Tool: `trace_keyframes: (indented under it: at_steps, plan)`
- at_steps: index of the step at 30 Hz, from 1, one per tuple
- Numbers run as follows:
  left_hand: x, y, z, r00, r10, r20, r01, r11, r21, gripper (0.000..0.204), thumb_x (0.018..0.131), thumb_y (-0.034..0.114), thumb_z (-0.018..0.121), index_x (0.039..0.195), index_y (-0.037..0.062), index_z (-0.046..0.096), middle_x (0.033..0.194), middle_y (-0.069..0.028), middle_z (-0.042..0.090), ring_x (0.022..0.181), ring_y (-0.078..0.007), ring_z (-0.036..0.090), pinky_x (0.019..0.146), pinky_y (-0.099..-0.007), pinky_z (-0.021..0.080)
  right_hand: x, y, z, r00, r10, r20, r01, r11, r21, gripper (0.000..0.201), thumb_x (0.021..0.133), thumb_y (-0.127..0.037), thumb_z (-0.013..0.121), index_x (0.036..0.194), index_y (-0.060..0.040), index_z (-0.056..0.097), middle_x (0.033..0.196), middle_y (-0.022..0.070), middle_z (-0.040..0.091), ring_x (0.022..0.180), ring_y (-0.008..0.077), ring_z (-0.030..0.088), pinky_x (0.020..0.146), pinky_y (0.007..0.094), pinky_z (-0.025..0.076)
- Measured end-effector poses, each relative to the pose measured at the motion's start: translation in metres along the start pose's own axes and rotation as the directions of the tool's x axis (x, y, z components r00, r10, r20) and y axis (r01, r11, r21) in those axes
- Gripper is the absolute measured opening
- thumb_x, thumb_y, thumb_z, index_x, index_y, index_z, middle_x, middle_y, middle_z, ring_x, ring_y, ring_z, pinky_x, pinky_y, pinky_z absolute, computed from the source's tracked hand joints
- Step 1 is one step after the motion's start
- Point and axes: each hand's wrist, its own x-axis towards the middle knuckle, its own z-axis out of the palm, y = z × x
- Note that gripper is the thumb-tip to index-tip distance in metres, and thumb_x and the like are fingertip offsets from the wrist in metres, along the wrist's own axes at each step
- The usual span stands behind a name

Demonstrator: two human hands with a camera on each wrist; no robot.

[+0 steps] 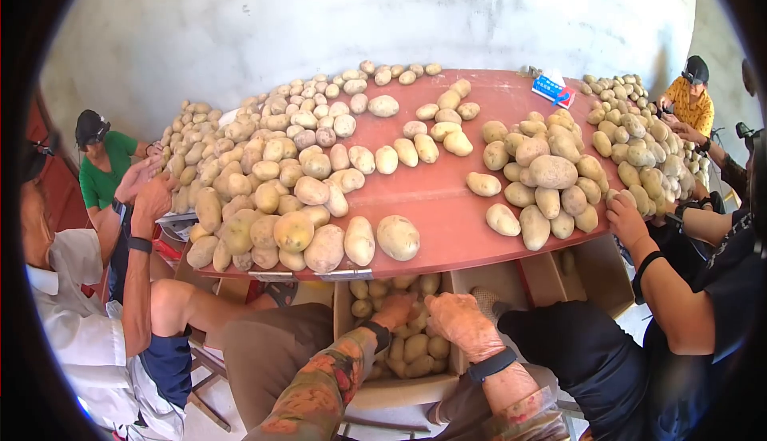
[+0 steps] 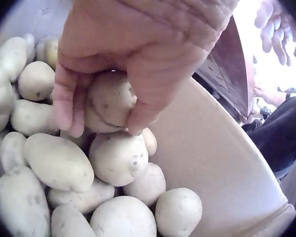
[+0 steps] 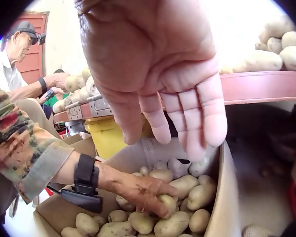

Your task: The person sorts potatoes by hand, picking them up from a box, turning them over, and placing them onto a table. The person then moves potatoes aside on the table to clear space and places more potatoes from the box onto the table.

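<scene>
My left hand [image 1: 397,311] reaches down into a cardboard box [image 1: 403,395] of potatoes below the table edge. In the left wrist view, its fingers and thumb curl round a potato [image 2: 110,102] that sits against others in the box. My right hand [image 1: 463,323] is over the right side of the box, higher than the left. The right wrist view shows that hand [image 3: 163,69] with its fingers extended and its palm holding nothing. Beneath it lie loose potatoes [image 3: 185,186] and my left hand [image 3: 143,192].
A red table [image 1: 447,193] in front bears several heaps of potatoes [image 1: 551,172] and a blue tissue box [image 1: 553,91]. More cardboard boxes [image 1: 595,281] stand under it. People [image 1: 72,273] sit close on both sides. A yellow bucket [image 3: 106,134] stands beyond the box.
</scene>
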Motion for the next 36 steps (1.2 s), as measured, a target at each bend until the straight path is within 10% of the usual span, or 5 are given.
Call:
trace_keyframes:
  at_steps: [4,7,10,22,36]
  plan:
    - [-0.034,-0.007,0.008,0.986,0.058,-0.158,-0.073,0.993,-0.092,0.049,0.082,0.039,0.063,0.116,0.0047,0.055,0.101,-0.0173,0.065,0.087,-0.0318,0.065,0.075,-0.0428,0.051,0.003,-0.001,0.002,0.999,0.023,0.026,-0.023,1.0,0.0,0.026,0.08,-0.022,0.063,0.099,-0.0044,0.061,0.085,0.0183,0.067,0.087,0.0353,0.065,0.077,0.0448,0.051]
    - [-0.079,0.04,-0.048,0.957,-0.224,0.183,0.279,0.553,-0.785,0.045,0.086,0.043,0.059,0.106,0.0025,0.057,0.089,-0.0135,0.065,0.07,-0.0227,0.066,0.063,-0.0327,0.052,-0.001,0.0,0.001,1.0,0.006,-0.002,-0.006,1.0,0.011,0.025,0.081,-0.021,0.062,0.099,-0.0039,0.062,0.085,0.0186,0.067,0.088,0.0356,0.065,0.077,0.0453,0.051]
    - [-0.099,0.059,-0.069,0.966,-0.173,0.193,0.248,0.394,-0.885,0.042,0.092,0.043,0.051,0.096,0.002,0.057,0.077,-0.0088,0.063,0.055,-0.0136,0.06,0.05,-0.0239,0.047,-0.005,0.0,-0.003,1.0,-0.003,-0.019,0.003,1.0,0.007,0.023,0.081,-0.02,0.06,0.097,-0.003,0.062,0.086,0.0191,0.067,0.088,0.0356,0.065,0.078,0.0455,0.051]
    - [-0.153,0.121,-0.185,0.929,-0.128,-0.347,-0.346,0.031,-0.938,0.05,0.1,0.045,0.029,0.11,0.001,0.051,0.073,-0.0138,0.06,0.047,-0.0173,0.054,0.044,-0.027,0.046,-0.014,0.001,0.0,0.992,-0.02,-0.127,0.014,0.999,-0.046,0.017,0.08,-0.011,0.055,0.089,-0.0054,0.069,0.084,0.0156,0.069,0.085,0.0315,0.067,0.074,0.0405,0.053]
    - [-0.099,0.064,-0.248,0.925,-0.305,-0.228,-0.299,-0.208,-0.931,0.036,0.095,0.036,0.05,0.113,0.0046,0.053,0.094,-0.0116,0.063,0.066,-0.0139,0.057,0.061,-0.0312,0.051,-0.012,-0.001,-0.002,0.996,0.011,-0.092,-0.015,0.999,-0.04,0.019,0.078,-0.013,0.055,0.09,-0.0071,0.069,0.087,0.0145,0.069,0.088,0.0305,0.068,0.076,0.0393,0.053]
